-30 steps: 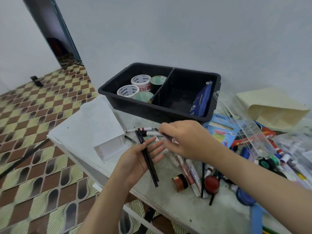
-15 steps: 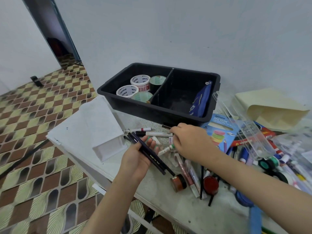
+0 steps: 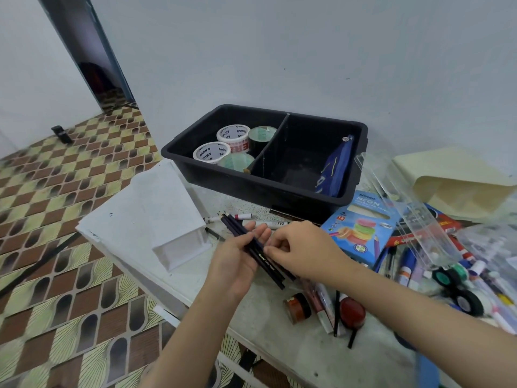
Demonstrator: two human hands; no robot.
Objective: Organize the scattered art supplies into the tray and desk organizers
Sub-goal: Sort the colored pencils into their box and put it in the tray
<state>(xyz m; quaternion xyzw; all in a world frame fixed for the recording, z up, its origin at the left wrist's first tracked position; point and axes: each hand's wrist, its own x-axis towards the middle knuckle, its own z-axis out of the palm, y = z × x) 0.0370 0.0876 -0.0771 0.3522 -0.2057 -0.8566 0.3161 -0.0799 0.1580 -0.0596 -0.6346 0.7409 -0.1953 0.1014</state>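
Note:
My left hand (image 3: 237,261) lies palm up over the table's front part and holds a bundle of dark pencils (image 3: 246,242) that slants from upper left to lower right. My right hand (image 3: 302,250) comes in from the right with curled fingers, and its fingertips pinch the lower part of that bundle. Behind the hands stands a black two-part tray (image 3: 212,175): tape rolls (image 3: 233,135) in its left half, a blue pouch (image 3: 334,166) leaning in its right half. White markers (image 3: 268,224) lie on the table just beyond my fingers.
A white box organizer (image 3: 156,217) lies on its side at the left. A clear plastic organizer (image 3: 405,214), a blue neon pencil box (image 3: 361,228) and a cream holder (image 3: 458,189) are at the right, among scattered pens, small jars (image 3: 298,308) and tape. The table edge runs diagonally below my arms.
My right hand left the markers on the table and came to the pencil bundle in my left hand. The bundle has grown and my left hand has opened flatter under it.

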